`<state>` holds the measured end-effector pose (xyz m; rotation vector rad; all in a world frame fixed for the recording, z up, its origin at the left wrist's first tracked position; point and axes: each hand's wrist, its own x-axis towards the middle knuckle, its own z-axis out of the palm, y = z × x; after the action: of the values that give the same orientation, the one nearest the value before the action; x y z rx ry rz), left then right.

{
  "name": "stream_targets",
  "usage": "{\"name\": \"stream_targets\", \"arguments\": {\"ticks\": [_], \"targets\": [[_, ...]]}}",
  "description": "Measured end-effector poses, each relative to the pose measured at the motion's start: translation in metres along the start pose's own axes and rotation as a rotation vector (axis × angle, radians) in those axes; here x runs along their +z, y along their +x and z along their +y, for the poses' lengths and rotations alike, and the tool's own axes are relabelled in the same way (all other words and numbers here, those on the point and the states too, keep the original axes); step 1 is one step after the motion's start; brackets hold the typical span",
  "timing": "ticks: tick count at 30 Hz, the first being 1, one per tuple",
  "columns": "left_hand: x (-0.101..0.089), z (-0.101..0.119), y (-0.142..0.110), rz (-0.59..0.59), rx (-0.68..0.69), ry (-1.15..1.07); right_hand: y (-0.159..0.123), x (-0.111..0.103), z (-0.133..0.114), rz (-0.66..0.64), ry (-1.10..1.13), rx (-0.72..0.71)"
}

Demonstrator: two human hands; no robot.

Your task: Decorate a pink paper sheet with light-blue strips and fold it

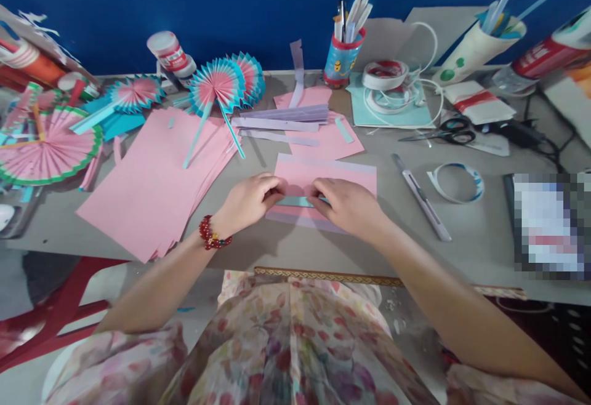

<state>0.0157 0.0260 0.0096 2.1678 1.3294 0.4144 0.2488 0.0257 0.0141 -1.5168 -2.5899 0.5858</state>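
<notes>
A pink sheet of paper with pale lilac strips along its far and near edges lies in front of me on the table. Between my hands, a light blue paper strip runs across the sheet. My left hand pinches the strip's left end, fingers curled together. Toward its right end, my right hand has thumb and fingers closed on the same strip. Fingers cover both ends, so I cannot tell whether the strip is stuck down or lifted.
Pink sheets are stacked at left, beside folded paper fans. Lilac strips lie behind the work. At right are a utility knife, a tape ring, scissors and a phone-like device. A pen cup stands behind.
</notes>
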Motion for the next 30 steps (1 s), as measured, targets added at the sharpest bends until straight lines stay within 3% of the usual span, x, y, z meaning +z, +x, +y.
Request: {"name": "stream_targets", "arguments": {"ticks": [30], "targets": [[0.0069, 0.0006, -0.0068, 0.049, 0.034, 0.1, 0.0017, -0.0004, 0.0006, -0.019, 0.032, 0.009]]}}
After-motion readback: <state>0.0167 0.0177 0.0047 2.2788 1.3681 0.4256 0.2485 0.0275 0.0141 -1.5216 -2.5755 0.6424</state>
